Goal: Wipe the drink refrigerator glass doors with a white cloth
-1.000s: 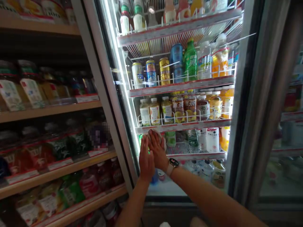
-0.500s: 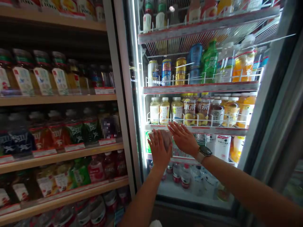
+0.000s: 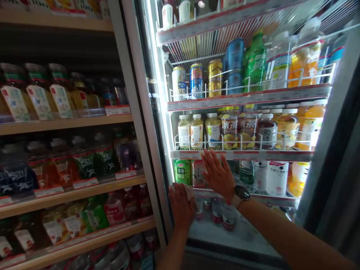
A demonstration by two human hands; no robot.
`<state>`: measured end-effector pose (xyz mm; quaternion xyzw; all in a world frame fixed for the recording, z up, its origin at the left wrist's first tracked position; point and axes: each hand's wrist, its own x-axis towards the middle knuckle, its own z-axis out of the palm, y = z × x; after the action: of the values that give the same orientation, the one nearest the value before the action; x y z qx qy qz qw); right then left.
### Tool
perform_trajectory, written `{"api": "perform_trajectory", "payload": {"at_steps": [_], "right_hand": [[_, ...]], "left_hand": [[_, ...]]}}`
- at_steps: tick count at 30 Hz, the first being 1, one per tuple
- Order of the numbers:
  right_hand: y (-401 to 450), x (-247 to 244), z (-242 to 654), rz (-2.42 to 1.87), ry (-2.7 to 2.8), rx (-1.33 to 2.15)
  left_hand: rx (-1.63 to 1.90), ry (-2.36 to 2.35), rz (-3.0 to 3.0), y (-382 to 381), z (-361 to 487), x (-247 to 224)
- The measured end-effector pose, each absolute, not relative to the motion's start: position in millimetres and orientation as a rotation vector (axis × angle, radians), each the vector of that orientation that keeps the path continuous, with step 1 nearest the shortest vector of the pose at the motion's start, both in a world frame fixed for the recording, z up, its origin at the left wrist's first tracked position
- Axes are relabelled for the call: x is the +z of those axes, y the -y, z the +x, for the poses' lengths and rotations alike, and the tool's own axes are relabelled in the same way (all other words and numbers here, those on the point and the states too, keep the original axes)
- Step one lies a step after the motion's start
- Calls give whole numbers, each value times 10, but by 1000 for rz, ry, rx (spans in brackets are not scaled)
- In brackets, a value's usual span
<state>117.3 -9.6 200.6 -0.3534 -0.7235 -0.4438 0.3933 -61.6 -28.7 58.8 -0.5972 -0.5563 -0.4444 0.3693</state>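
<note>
My left hand [image 3: 182, 208] presses a folded white cloth [image 3: 189, 192] against the glass door of the drinks cooler [image 3: 154, 150], low near the door's left edge. My right hand [image 3: 218, 175], empty and spread wide, lies flat on that glass, higher up and right of the cloth.

From here, the left hand [image 3: 181, 207] covers nearly all of a pale cloth [image 3: 189, 191] — just an edge shows past the fingers. A dark packet [image 3: 128, 155] on the wooden shelf [image 3: 84, 183] is pixelated beyond recognition, the top-row bottles [image 3: 168, 17] run off the upper edge, and the price tags [image 3: 117, 110] are too small to read.
</note>
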Motion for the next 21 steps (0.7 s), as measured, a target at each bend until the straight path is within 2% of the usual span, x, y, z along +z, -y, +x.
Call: {"api": "perform_trajectory", "payload": {"at_steps": [2, 8, 10, 14, 21], "right_hand": [[91, 1995, 1171, -898, 1840, -1125], [81, 1989, 1190, -896, 1837, -1101], [82, 1983, 1187, -885, 1828, -1098], [106, 1991, 1175, -869, 1812, -1075], [159, 2056, 1041, -770, 1961, -1060]], "left_hand": [[-1187, 1477, -1515, 289, -553, 736], [-1433, 1325, -1473, 36, -384, 1980], [-1478, 1185, -1464, -39, -374, 2219], [-1513, 1107, -1458, -76, -428, 2190], [-1572, 1518, -1301, 18, -483, 1721]]}}
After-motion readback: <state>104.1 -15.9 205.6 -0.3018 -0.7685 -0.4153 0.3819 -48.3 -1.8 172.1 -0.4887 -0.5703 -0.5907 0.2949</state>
